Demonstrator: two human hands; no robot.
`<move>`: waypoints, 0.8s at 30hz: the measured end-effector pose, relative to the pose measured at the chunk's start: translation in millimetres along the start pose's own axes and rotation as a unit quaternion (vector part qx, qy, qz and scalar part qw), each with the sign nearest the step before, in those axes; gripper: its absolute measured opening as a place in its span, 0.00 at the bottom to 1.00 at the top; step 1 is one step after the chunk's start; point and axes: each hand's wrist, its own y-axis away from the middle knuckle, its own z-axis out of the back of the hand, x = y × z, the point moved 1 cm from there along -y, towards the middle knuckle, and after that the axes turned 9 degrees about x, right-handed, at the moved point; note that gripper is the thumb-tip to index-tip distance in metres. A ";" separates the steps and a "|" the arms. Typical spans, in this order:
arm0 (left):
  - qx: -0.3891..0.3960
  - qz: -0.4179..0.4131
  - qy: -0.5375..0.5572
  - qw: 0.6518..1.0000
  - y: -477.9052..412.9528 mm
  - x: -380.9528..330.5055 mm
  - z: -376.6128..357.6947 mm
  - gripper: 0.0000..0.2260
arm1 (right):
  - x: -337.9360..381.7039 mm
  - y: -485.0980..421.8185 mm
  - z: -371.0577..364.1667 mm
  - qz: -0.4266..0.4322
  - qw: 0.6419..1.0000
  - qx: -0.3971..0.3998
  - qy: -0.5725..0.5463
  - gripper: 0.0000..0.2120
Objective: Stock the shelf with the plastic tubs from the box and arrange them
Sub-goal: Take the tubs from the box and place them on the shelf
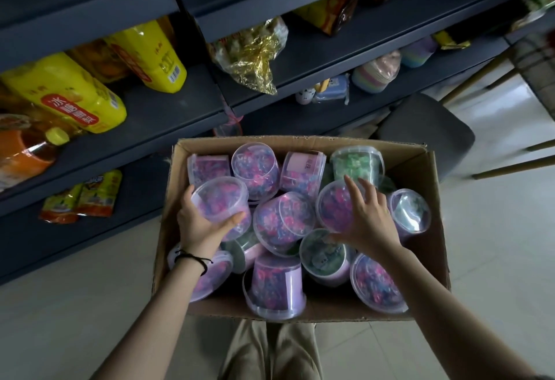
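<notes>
Our left hand (204,225) grips a clear-lidded purple plastic tub (220,199) inside the brown cardboard box (420,163), below the dark metal shelf (168,115). Our right hand (371,219) spreads open over a second pink-filled tub (333,208), seemingly only touching. Lifting could tumble the loosely piled neighbours.

Both forearms, coming in from the lower left and lower right of the frame, are bare along all their visible length. Just below the left hand (201,225), left of centre, the wrist wears a thin black cord band (193,258), wound in two strands with a short loose end sticking out. At bottom centre the legs are in loose khaki-beige trousers (270,349) of plain cloth with soft lengthwise folds.
</notes>
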 end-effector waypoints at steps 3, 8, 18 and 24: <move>-0.008 -0.035 0.004 0.999 12.7 -13.6 6.2 0.48 | 1.1 6.8 9.4 0.005 0.999 -0.031 -0.033 0.59; 0.034 -0.090 0.022 0.995 23.8 -29.6 18.7 0.54 | 5.6 19.3 45.5 0.061 0.996 0.000 -0.062 0.62; 0.109 -0.014 0.104 0.988 31.2 -18.8 -19.4 0.67 | 34.0 12.0 20.0 0.073 0.977 -0.040 -0.196 0.62; 0.135 0.004 0.118 0.984 28.1 -18.1 -22.8 0.55 | 24.1 15.2 11.7 0.103 0.948 -0.064 -0.293 0.61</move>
